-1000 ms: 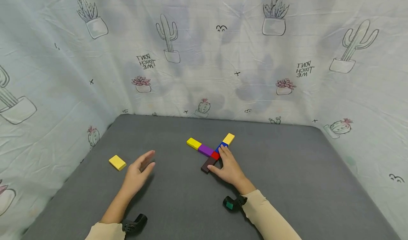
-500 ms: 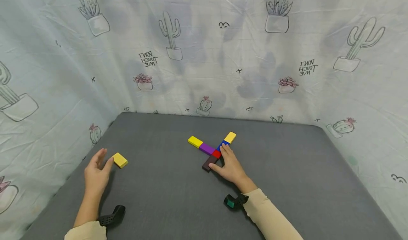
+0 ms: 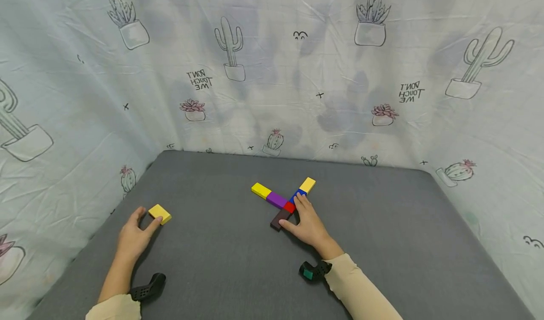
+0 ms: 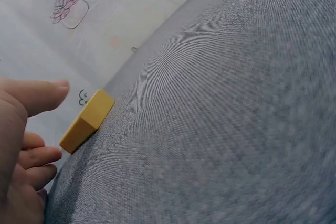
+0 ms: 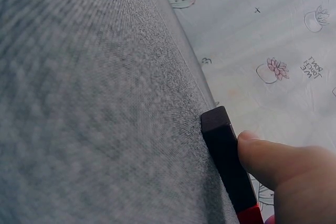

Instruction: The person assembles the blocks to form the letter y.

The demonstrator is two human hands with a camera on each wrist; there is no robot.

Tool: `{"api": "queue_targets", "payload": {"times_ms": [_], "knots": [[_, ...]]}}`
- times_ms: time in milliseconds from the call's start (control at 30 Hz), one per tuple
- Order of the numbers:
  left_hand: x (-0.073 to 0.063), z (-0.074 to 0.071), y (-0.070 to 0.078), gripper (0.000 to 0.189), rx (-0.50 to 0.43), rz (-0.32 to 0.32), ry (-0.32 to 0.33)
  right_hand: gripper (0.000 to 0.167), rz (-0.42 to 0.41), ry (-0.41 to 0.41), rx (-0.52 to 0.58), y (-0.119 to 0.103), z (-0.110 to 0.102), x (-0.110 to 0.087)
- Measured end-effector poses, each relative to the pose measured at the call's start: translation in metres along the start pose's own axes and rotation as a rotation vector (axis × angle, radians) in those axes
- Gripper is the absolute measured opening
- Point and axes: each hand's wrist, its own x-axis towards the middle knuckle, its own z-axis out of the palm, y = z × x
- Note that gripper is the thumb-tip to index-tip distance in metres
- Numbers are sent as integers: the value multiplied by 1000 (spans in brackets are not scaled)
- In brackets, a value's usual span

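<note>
On the left of the grey table, a yellow block (image 3: 159,211) lies flat. My left hand (image 3: 132,237) reaches around it, thumb and fingers spread; in the left wrist view the thumb stands apart from the block (image 4: 93,115) and the fingertips are close to it. Near the middle, several coloured blocks form a branching shape: dark brown (image 3: 279,219), red (image 3: 289,207), blue (image 3: 296,197) and pale yellow (image 3: 308,184) in a line, with purple (image 3: 276,199) and bright yellow (image 3: 260,190) branching left. My right hand (image 3: 309,225) rests on it, thumb on dark brown, fingers at blue.
A dark grey cloth covers the table (image 3: 221,263). Behind it and along both sides hangs a pale curtain (image 3: 263,84) printed with cactus drawings. Each wrist carries a black strapped device (image 3: 148,287).
My left hand has moved left, away from the middle, and its thumb and fingers now straddle the lone yellow block. The right hand has stayed on the joined blocks.
</note>
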Motion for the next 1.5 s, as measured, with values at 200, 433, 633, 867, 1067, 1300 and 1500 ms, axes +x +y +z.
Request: {"api": "queue_targets", "payload": {"times_ms": [200, 433, 633, 867, 1067, 1300, 1500], "knots": [[-2, 1, -2, 89, 45, 42, -48, 89, 3, -5, 9, -1, 0, -1], [2, 1, -3, 90, 104, 42, -74, 90, 3, 0, 1, 1, 2, 0], [7, -1, 0, 90, 132, 47, -131, 90, 12, 4, 8, 2, 1, 1], [7, 0, 0, 87, 140, 55, -122, 90, 10, -2, 10, 1, 1, 1], [7, 0, -2, 86, 146, 45, -124, 90, 8, -10, 4, 0, 0, 1], [8, 1, -1, 83, 149, 54, -109, 91, 1, -3, -4, 1, 0, 1], [8, 4, -3, 83, 121, 48, -76, 91, 11, -15, -4, 1, 0, 1]]}}
